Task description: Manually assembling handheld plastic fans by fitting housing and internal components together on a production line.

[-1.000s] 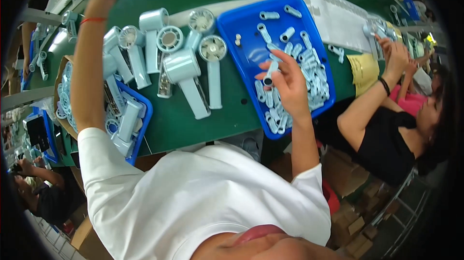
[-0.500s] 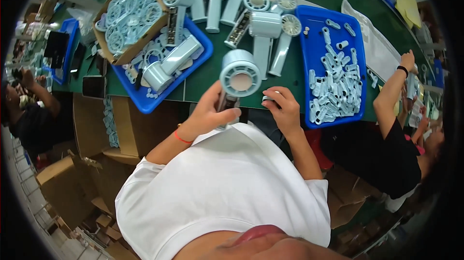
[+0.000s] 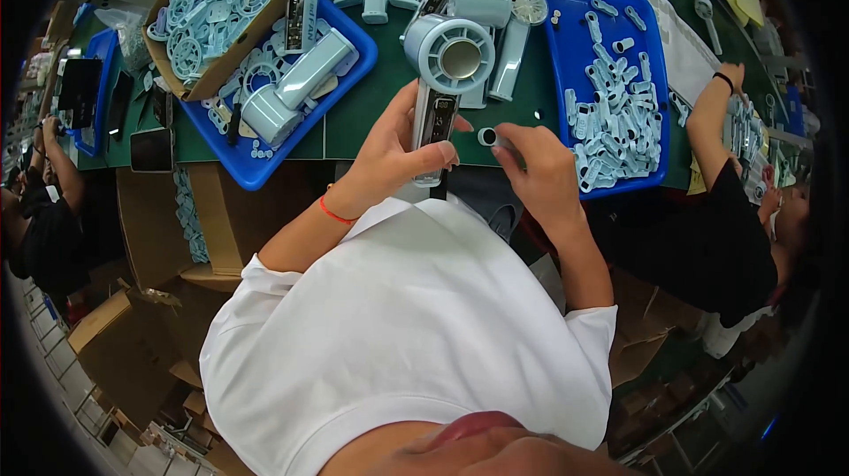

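My left hand [image 3: 382, 162] is closed round the handle of a light blue handheld fan [image 3: 448, 53], held upright above the table's near edge. The fan's round ringed head points up, and its open handle bares a circuit strip. Just right of the handle, my right hand [image 3: 546, 168] pinches a small light blue cylindrical part [image 3: 486, 136] with a dark hollow end between thumb and finger. The part and the fan are apart. Beyond the fan lie several more fan bodies [image 3: 480, 3], some with open handles.
To the right, a blue tray [image 3: 559, 56] holds many small light blue parts. On the left, a second blue tray [image 3: 358, 65] carries a fan body, under a cardboard box [image 3: 157, 56] of ring-shaped parts. A phone [image 3: 152, 150] lies nearby. A co-worker's arm [image 3: 707, 118] is at the right.
The fan has turned so its circuit strip shows more. My right hand has turned, bringing the small part into plain sight. The table things sit higher in the picture.
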The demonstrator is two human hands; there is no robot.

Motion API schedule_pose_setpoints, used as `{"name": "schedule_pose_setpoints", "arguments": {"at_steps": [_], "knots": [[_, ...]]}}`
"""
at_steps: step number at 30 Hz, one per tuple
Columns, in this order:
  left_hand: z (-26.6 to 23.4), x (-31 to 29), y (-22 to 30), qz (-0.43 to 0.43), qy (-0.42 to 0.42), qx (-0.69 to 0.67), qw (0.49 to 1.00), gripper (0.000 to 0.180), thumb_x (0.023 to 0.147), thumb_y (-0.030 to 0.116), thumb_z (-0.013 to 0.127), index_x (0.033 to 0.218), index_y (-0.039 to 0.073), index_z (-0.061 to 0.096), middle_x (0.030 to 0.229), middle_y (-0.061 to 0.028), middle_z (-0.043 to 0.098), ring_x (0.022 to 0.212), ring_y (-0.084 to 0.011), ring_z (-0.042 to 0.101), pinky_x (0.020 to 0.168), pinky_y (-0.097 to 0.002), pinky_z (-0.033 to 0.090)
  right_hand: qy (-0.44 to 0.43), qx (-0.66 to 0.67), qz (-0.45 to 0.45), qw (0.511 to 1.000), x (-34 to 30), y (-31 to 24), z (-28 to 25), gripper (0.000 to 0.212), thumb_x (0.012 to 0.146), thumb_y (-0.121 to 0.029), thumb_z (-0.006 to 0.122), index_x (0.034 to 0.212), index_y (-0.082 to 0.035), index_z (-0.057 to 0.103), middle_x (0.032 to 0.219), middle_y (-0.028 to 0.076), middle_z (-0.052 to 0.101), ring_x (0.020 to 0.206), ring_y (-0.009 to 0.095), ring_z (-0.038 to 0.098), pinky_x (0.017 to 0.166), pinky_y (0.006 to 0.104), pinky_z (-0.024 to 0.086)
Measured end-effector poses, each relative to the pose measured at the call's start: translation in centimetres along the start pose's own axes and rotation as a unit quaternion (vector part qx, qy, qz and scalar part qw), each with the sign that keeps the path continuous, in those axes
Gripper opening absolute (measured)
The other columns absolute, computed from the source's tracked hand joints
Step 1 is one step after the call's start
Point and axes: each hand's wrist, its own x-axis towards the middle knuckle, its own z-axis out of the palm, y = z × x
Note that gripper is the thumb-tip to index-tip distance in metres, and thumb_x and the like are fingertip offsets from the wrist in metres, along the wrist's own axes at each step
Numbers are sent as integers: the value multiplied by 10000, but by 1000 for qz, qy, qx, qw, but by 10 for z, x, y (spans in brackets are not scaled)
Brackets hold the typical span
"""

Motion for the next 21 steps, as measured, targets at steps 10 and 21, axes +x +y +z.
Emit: {"name": "schedule_pose_setpoints", "arguments": {"at_steps": [10,21], "knots": [[-5,10,-28,89,3,185,979,948,733,275,746,1381,-34,126,1260,-196,398,1180,-256,402,989,-353,327,33,435,243,866,14,-32,6,261,798,-64,657,1005,57,557,815,118,642,617,129,624,543,223,509],[5,10,-18,113,42,445,887,1000,639,254,802,1352,-47,168,1216,-273,444,1012,-381,546,836,-388,462,91,376,304,871,15,-33,20,204,786,-81,684,912,66,620,702,81,639,574,113,612,483,206,466]]}}
